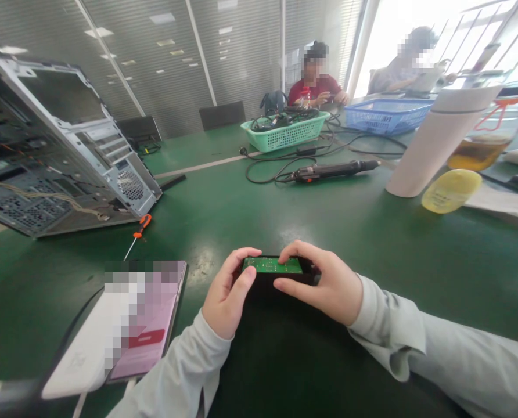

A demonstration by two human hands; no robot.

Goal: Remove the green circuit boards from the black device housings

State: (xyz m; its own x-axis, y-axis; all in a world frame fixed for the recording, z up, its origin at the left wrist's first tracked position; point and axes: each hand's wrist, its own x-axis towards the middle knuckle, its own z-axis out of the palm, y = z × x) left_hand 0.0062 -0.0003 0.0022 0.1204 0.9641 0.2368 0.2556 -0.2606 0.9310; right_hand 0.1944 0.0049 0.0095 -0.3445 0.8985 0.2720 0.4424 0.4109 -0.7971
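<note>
A small black case (265,284) with a green circuit board (270,265) in its open top is held just above or on the green table, near the middle. My left hand (229,293) grips its left end, thumb on the near edge and fingers on the far side. Around the right end is my right hand (326,281), its thumb along the near side and a fingertip touching the board. The underside of the case is dark and hard to make out.
An open computer chassis (130,183), orange-handled screwdriver (141,227), phone (154,319) and white power bank (91,342) lie left. Beyond are a black electric screwdriver (333,171), cables, green basket (287,134), blue basket (383,119), pink bottle (437,142) and two seated people.
</note>
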